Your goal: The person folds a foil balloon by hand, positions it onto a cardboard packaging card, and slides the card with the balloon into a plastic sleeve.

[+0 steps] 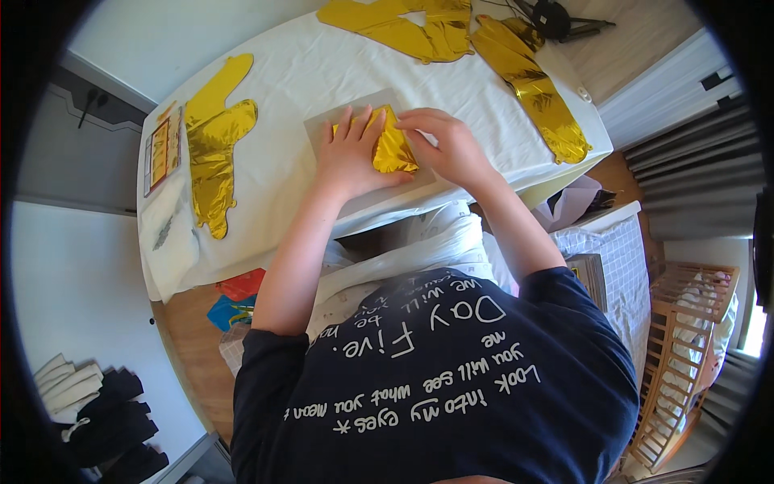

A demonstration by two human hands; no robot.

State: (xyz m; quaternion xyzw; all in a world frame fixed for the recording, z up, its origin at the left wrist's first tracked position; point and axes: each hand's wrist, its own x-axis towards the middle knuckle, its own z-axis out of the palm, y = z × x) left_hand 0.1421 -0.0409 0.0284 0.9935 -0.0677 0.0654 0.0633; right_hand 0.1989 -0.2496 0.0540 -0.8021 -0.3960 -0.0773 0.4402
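Note:
A folded gold foil balloon [393,152] lies on a grey sheet [316,129] near the front of the table. My left hand [353,160] rests flat across its left part, fingers spread, covering much of the foil. From the other side, my right hand [451,147] has its fingers bent together at the foil's upper right edge, seemingly pinching it. What sits between those fingertips is partly hidden.
The table wears a white cloth [274,145]. Flat gold foil balloons lie at the left [218,145], far middle [403,28] and far right [536,89]. A printed card [163,149] and clear plastic bag [171,230] sit at the left edge. A black stand [556,20] is behind.

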